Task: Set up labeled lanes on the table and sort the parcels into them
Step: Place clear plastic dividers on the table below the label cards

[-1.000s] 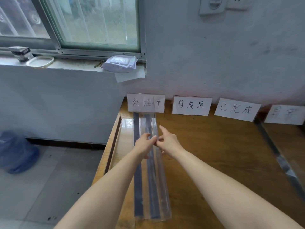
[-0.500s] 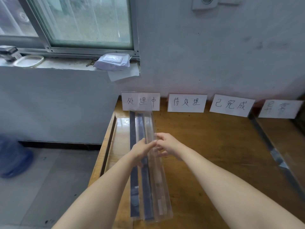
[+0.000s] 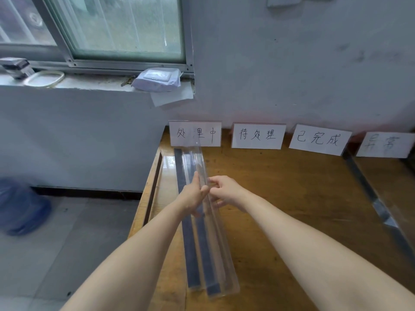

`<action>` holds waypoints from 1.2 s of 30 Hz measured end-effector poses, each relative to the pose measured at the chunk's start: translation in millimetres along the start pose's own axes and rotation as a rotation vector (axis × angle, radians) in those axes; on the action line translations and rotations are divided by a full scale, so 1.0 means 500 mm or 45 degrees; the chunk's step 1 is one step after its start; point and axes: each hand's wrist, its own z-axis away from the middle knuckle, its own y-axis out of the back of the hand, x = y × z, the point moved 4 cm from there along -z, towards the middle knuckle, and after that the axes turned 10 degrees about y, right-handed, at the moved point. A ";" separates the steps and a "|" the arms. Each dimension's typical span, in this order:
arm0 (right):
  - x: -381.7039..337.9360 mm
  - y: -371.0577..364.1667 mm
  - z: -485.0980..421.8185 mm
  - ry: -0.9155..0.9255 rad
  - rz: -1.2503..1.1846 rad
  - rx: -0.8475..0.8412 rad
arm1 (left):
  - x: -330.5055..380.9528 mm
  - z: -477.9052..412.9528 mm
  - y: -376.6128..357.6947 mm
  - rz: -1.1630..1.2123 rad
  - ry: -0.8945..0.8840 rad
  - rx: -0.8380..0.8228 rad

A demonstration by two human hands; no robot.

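Observation:
Several long clear plastic strips [image 3: 210, 250] with dark tape backing lie bundled along the left side of the wooden table [image 3: 280, 198], running from the front edge toward the wall. My left hand [image 3: 194, 197] grips the bundle near its middle. My right hand [image 3: 225, 190] pinches the top strip from the right, fingers curled at its edge. Four white paper labels with handwritten characters lean against the wall: the first label [image 3: 195, 133], the second label [image 3: 257, 135], the third label [image 3: 318, 140] and the fourth label [image 3: 385, 145]. Another clear strip [image 3: 379, 209] lies at the right. No parcels are on the table.
A white wrapped parcel [image 3: 157, 79] sits on the windowsill [image 3: 89, 81] above the table's left corner, with a sheet of paper under it. A blue water bottle [image 3: 20, 207] lies on the floor at left. The table's left edge drops to a grey tiled floor.
Both hands stayed on the strip bundle. My left hand shifted slightly up it and its far end now overlaps the first label's lower edge. The camera view tilted.

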 end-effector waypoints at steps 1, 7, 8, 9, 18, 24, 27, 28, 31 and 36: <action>0.000 0.001 0.001 -0.004 -0.001 0.007 | 0.000 0.002 0.004 0.022 -0.011 -0.001; -0.011 0.005 0.014 0.014 0.054 0.088 | -0.013 0.015 0.030 0.161 -0.013 0.021; -0.013 0.007 0.015 0.025 0.086 0.112 | -0.012 0.015 0.033 0.150 -0.015 0.039; -0.015 0.006 0.017 0.041 0.114 0.128 | -0.013 0.018 0.038 0.104 -0.023 0.071; -0.021 0.006 0.033 -0.019 0.561 0.284 | -0.015 0.043 0.067 -0.213 -0.059 0.363; -0.030 0.024 0.061 -0.094 0.783 0.324 | -0.008 0.047 0.069 -0.314 -0.160 0.474; -0.030 0.047 0.085 -0.095 0.829 0.360 | 0.001 0.052 0.062 -0.297 -0.174 0.489; -0.029 0.059 0.095 -0.092 0.832 0.374 | 0.005 0.055 0.056 -0.287 -0.183 0.491; -0.015 0.099 0.122 -0.088 0.811 0.417 | 0.026 0.072 0.027 -0.261 -0.230 0.500; 0.015 0.175 0.183 -0.058 0.786 0.512 | 0.079 0.097 -0.047 -0.304 -0.343 0.572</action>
